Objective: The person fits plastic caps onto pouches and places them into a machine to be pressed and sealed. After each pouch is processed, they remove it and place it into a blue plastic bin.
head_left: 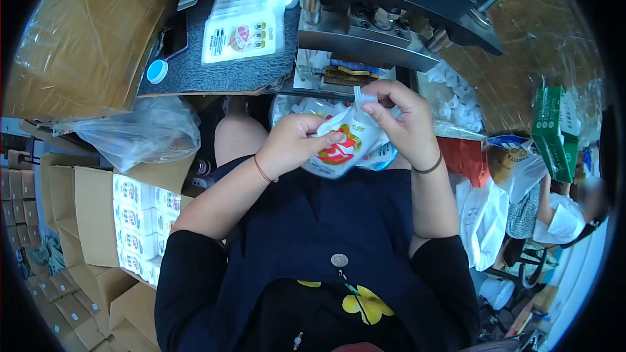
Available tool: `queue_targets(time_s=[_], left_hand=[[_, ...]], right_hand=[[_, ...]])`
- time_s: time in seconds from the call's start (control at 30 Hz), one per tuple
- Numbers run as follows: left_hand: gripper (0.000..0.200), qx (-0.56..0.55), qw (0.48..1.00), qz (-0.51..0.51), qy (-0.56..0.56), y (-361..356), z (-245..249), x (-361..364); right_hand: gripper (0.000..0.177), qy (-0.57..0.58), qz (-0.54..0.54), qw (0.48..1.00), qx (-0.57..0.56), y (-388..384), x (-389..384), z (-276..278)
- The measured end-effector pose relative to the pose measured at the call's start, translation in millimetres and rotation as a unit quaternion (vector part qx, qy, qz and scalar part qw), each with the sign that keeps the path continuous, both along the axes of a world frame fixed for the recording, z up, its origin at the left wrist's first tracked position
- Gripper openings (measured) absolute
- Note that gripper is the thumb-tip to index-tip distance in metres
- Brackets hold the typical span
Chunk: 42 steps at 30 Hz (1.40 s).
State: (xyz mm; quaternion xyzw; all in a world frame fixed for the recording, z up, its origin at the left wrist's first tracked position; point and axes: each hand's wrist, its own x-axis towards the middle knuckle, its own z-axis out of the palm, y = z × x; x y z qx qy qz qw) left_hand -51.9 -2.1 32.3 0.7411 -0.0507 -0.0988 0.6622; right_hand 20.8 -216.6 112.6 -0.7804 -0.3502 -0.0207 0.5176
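A white plastic bag (355, 132) with a red and green print is held up over my lap, below the press. My left hand (293, 142) is closed on its left side, thumb lying across the printed front. At the bag's narrow top, my right hand (405, 120) pinches with thumb and forefinger beside a whitish ribbed end piece (360, 95) that sticks up. More clear plastic packaging (285, 105) lies behind the bag, partly hidden by it and my hands.
A metal press (372, 49) stands straight ahead. Printed flat packs (242, 38), a blue cap (156, 71) and a phone (175, 36) lie on the grey mat (189, 78). An open carton (98, 215) of white packs is at left. Another person (561, 218) sits at right.
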Motion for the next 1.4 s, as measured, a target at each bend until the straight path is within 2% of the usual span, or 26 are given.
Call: queue_targets(time_s=[0.1,0.13,0.23,0.27,0.3,0.37,0.47,0.57,0.6,0.67,0.77,0.93,1.03,1.07,1.17,1.2,1.3,1.33,1.37,1.4], left_hand=[[0.032,-0.133,0.986,-0.053,0.087,-16.7,-1.1,-5.0],[0.03,-0.174,0.974,-0.074,0.122,-23.0,-2.0,-6.2],[0.028,-0.26,0.94,-0.12,0.189,-37.9,-6.7,-10.0],[0.028,-0.279,0.93,-0.134,0.201,-40.1,-7.2,-8.4],[0.028,-0.285,0.928,-0.122,0.207,-39.9,-8.5,-5.5],[0.029,-0.297,0.925,-0.093,0.216,-34.2,-11.1,4.0],[0.032,-0.311,0.92,-0.058,0.229,-13.6,-3.1,32.1],[0.034,-0.319,0.909,-0.068,0.261,-2.6,-0.1,50.1],[0.034,-0.325,0.91,-0.062,0.25,-2.8,-8.9,50.4],[0.034,-0.338,0.908,-0.049,0.241,-1.4,-13.6,47.6],[0.032,-0.298,0.927,-0.06,0.218,1.2,-26.6,43.2],[0.03,-0.045,0.994,-0.007,0.103,-0.1,-47.2,30.2],[0.029,-0.074,0.991,0.008,0.114,-6.0,-62.8,26.2],[0.027,-0.163,0.978,0.013,0.131,-10.0,-63.7,24.2],[0.028,-0.282,0.94,0.022,0.193,-12.2,-64.5,19.7],[0.029,-0.265,0.943,0.055,0.191,-14.5,-67.9,18.8],[0.031,-0.023,0.995,0.012,0.093,-5.1,-56.0,13.7],[0.029,-0.01,0.996,0.005,0.09,-6.2,-52.4,12.8],[0.028,0.002,0.996,-0.003,0.088,-7.8,-48.7,11.8],[0.027,0.015,0.996,-0.01,0.086,-9.9,-45.7,11.0]], right_hand=[[0.015,-0.118,0.021,0.981,-0.15,-27.7,14.7,3.4],[0.018,-0.069,0.06,0.982,-0.164,-34.3,14.5,5.2],[0.025,0.059,0.088,0.98,-0.166,-44.5,11.7,14.7],[0.029,-0.027,0.04,0.983,-0.175,-53.6,15.4,7.1],[0.029,-0.086,-0.045,0.966,-0.241,-66.2,21.3,3.6],[0.031,-0.2,-0.209,0.888,-0.357,-95.6,37.2,-1.0],[0.032,-0.124,-0.169,0.854,-0.476,-142.1,55.5,-20.2],[0.03,-0.09,-0.065,0.928,-0.354,-142.0,59.1,-27.6],[0.033,-0.065,-0.011,0.923,-0.38,-146.2,62.2,-25.5],[0.033,-0.056,-0.018,0.928,-0.368,-147.8,60.5,-26.6],[0.027,-0.019,-0.038,0.942,-0.333,-153.9,58.3,-32.3],[0.019,0.101,-0.069,0.946,-0.301,-158.7,52.9,-14.1],[0.019,0.113,-0.084,0.943,-0.301,-165.0,56.6,-19.8],[0.02,0.003,-0.066,0.958,-0.279,-174.7,63.2,-37.0],[0.025,-0.176,-0.219,0.928,-0.247,-155.2,51.5,-38.5],[0.029,-0.251,-0.27,0.897,-0.245,-150.1,48.2,-40.8],[0.03,-0.019,-0.314,0.941,-0.121,-135.7,27.5,-34.2],[0.029,-0.023,-0.274,0.956,-0.104,-132.3,25.0,-40.2],[0.029,-0.095,-0.211,0.967,-0.106,-126.0,22.5,-43.6],[0.028,-0.05,-0.155,0.982,-0.092,-112.7,16.2,-36.7]])
